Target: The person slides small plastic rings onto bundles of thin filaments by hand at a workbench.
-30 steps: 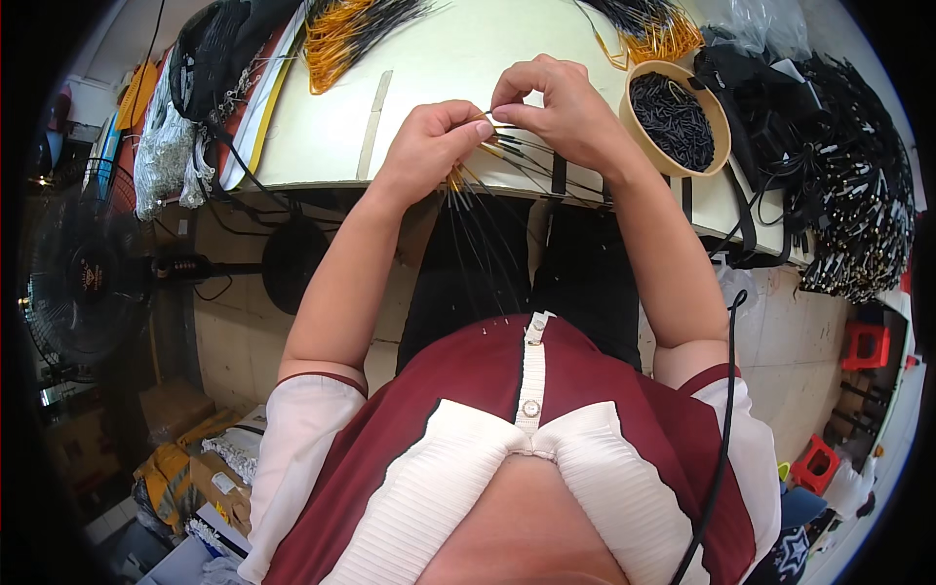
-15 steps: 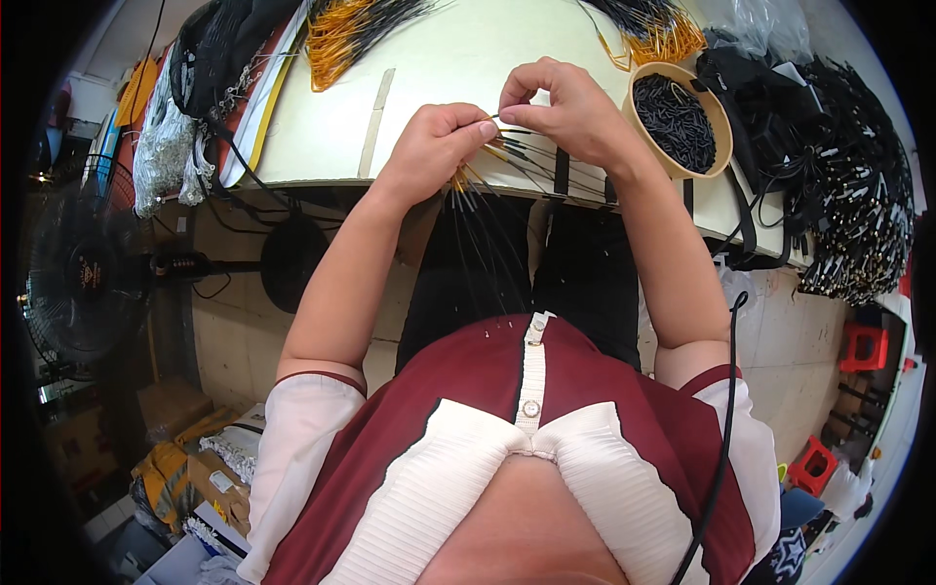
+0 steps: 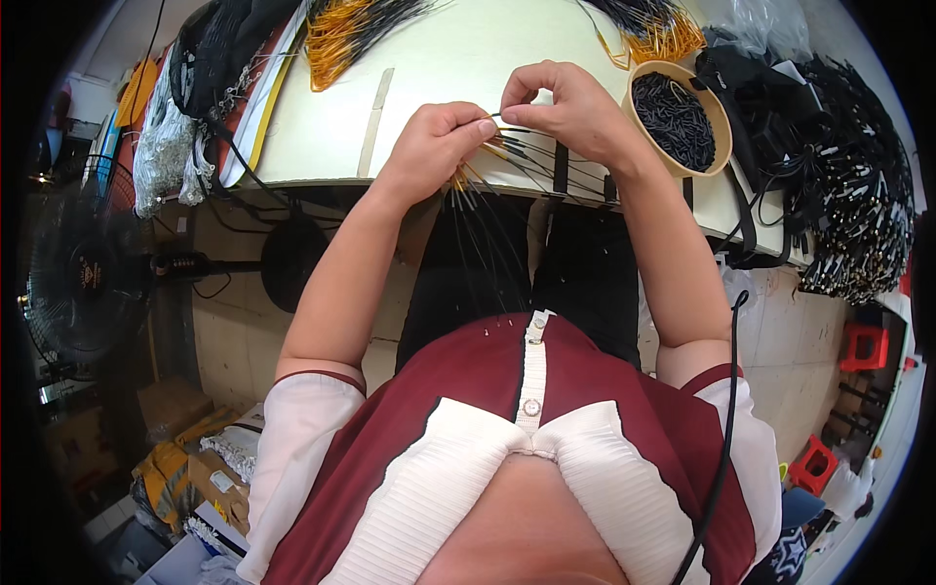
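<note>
My left hand [image 3: 434, 148] is closed round a bundle of thin wires [image 3: 529, 162] with yellow and black sections. Their black ends fan out to the right over the table edge, and others hang down in front of my dark trousers. Thumb and forefinger of my right hand [image 3: 573, 112] are pinched together just right of the left fingertips. Between the two hands a short dark wire end [image 3: 495, 116] shows, gripped by the right fingertips. Whether a small sleeve sits on it is too small to tell.
On the pale table [image 3: 439, 58], a round tan bowl [image 3: 724, 136] holds many short black tubes [image 3: 673, 122]. Yellow-and-black wire bundles [image 3: 336, 49] lie at the far side. Black cables [image 3: 848, 195] pile up at right. A fan [image 3: 88, 273] stands at left.
Almost nothing differs. My right hand has shifted very slightly, still pinching at the wire end; the left keeps its hold on the bundle.
</note>
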`<state>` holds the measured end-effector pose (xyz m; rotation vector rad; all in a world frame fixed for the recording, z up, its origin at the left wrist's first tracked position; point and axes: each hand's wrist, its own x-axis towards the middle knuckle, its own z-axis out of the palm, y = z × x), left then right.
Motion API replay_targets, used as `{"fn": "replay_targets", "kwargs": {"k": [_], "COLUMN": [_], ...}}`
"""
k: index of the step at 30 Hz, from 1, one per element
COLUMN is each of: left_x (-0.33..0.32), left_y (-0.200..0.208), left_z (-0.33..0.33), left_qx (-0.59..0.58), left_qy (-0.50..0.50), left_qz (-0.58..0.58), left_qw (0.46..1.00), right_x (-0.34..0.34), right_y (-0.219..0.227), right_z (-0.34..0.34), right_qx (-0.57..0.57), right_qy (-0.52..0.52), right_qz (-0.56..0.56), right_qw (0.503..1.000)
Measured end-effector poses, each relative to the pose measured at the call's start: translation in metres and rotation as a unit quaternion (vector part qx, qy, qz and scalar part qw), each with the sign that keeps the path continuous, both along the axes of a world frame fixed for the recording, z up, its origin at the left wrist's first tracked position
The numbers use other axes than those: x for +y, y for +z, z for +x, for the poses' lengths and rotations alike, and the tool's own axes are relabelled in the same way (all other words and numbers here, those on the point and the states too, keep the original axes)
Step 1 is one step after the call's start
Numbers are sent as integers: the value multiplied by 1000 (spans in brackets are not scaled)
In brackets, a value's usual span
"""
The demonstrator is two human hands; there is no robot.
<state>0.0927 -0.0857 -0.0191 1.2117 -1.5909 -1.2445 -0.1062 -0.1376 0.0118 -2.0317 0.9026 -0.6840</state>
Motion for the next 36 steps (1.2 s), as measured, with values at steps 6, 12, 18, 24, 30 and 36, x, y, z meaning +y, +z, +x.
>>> {"fn": "replay_targets", "kwargs": {"k": [6,12,18,24,30,36], "left_x": [0,1,1,1,2,1], "left_y": [2,4,5,4,3,4], "left_z": [-1,0,-1,-2,-2,-2], "left_qx": [-2,-7,-6,-11,-21,-22], "left_qy": [2,4,-1,-7,0,-4], "left_qz": [14,14,16,14,-1,19], "left_qw": [1000,1000,1000,1000,1000,1000], "right_x": [0,1,-1,-1,1,-1], "right_y": [-4,2,-6,-10,-5,-7], "right_z": [3,1,3,3,0,1], "right_qx": [-23,27,-28,-36,-14,-34], "right_qy": [3,-10,13,7,-21,-2], "right_qz": [-23,79,-7,31,110,122], "right_qw": [999,996,1000,999,994,992]}}
